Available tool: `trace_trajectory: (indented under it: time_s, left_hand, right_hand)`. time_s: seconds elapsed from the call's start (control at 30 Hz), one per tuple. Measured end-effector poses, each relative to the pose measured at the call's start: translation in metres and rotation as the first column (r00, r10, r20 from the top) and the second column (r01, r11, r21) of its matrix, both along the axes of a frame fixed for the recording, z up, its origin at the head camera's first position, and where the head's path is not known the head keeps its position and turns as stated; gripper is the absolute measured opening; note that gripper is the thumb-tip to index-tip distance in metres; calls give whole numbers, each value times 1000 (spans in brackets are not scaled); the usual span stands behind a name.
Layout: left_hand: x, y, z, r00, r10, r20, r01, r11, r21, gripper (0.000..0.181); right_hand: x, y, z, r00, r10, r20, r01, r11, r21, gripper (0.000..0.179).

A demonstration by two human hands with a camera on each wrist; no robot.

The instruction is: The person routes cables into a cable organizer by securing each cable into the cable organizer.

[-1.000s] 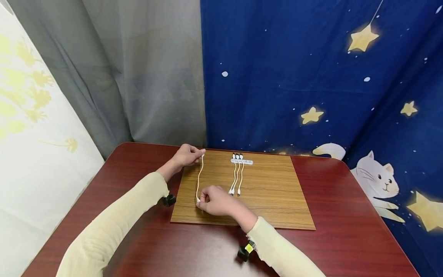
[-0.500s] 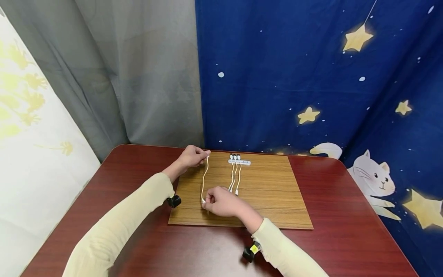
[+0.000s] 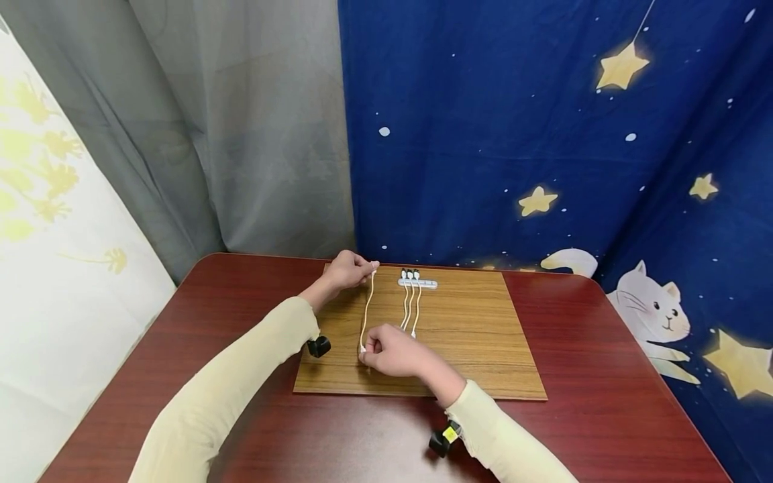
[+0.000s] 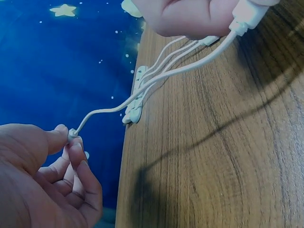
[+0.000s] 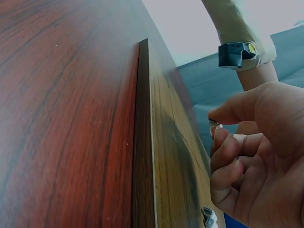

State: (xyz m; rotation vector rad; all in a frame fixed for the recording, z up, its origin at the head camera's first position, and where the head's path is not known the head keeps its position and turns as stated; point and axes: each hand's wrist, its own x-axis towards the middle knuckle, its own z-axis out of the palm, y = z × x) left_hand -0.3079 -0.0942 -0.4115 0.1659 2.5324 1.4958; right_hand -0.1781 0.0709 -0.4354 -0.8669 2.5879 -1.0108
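A short white charging cable (image 3: 366, 312) is stretched between my two hands, above the left part of a wood-grain board (image 3: 477, 335). My left hand (image 3: 351, 270) pinches its far end between thumb and fingers, near the board's back edge. The near end, a white plug (image 4: 249, 16), is pinched by my right hand (image 3: 395, 352). The left wrist view shows the cable raised, its shadow falling on the board. To its right, several similar white cables (image 3: 419, 305) lie side by side in a white cable holder (image 3: 430, 284); my right hand partly hides their near ends.
The board lies on a dark red table (image 3: 604, 376). A blue star-printed curtain (image 3: 459, 134) and a grey curtain (image 3: 272, 134) hang behind the table's back edge. Each wrist carries a small black camera (image 3: 319, 346).
Both hands have moved to the right with the cable stretched between them, nearer to the cable holder. The head view has shifted slightly. The cables in the holder have stayed in place.
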Motion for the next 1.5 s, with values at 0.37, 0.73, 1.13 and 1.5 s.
trace_trajectory:
  time_s: [0.37,0.73,1.13,1.5]
  left_hand:
    - [-3,7,-1,1000,-1,6,1,1000,-9,39]
    - [-9,16,0,1000,-9,0,9,999,-38,42]
    - [-10,25,8,1000,5,-25,-6,1000,-16,44]
    - [-16,32,9,1000,5,-26,-6,999,-31,45]
  right_hand:
    - [1,11,2,1000,-3,1,3,1000,2,26]
    - [1,20,8,1000,-26,17,25,1000,18,26]
    - [-3,27,9,996,-80,-33,81,995,49,27]
    - [-5,34,9,990,-137,-40,139,988,61,29]
